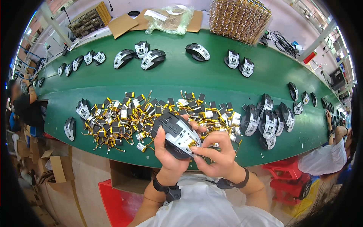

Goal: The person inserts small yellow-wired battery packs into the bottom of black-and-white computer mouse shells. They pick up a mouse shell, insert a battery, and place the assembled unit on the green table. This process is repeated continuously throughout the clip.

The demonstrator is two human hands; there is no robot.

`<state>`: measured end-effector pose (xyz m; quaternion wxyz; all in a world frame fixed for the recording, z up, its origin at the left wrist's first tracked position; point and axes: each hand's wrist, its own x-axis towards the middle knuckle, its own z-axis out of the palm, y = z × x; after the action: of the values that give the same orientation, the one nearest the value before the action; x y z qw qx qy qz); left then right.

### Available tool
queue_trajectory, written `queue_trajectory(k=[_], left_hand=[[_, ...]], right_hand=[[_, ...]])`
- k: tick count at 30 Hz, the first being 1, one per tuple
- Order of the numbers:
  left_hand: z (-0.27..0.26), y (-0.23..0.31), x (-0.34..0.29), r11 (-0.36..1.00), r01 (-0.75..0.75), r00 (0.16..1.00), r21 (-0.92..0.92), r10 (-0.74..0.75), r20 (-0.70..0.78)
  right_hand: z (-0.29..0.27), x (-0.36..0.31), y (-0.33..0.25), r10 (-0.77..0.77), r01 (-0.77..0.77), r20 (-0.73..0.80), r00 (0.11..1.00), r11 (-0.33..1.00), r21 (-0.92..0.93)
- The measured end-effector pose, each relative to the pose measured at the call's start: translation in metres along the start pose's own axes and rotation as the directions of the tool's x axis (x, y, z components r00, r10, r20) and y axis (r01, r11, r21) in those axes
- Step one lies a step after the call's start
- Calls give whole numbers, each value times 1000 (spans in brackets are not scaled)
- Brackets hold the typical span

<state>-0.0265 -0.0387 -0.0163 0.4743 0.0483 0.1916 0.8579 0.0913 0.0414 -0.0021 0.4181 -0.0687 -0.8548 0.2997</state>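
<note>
Over the near middle of the bench, my left hand [169, 153] is closed round a black and silver computer mouse [177, 130], tilted with its open top facing up. My right hand [217, 154] has thumb and fingertips pinched at the near right end of that mouse. A small yellow part [193, 143] shows in the cutout beside those fingertips; whatever the pinch holds is too small to make out. Behind and around both hands spreads a loose pile of small batteries [115, 128] with yellow tape, thin wires and white plugs.
More mice stand clustered at the right [268, 125], with two mice [70, 128] at the left. Further mice [153, 59] line the green conveyor [174, 75] beyond. A stacked tray block [240, 20] sits at the back. Other people [329, 151] are at both sides.
</note>
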Motion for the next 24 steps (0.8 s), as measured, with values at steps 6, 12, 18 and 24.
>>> queue_trajectory(k=[6, 12, 18, 24], left_hand=[[-6, 4, -1, 991, 32, 999, 130, -34, 11], [-8, 8, 3, 991, 72, 997, -111, -68, 40], [-5, 3, 3, 993, 65, 998, -99, -62, 33], [-14, 16, 8, 975, 146, 982, -167, -121, 148]], right_hand=[[1, -2, -1, 233, -243, 75, 969, 952, 183], [17, -12, -18, -16, 20, 17, 1000, 954, -298], [2, -7, -6, 203, -222, 235, 950, 973, 56], [-6, -4, -12, 191, -223, 199, 961, 963, 151]])
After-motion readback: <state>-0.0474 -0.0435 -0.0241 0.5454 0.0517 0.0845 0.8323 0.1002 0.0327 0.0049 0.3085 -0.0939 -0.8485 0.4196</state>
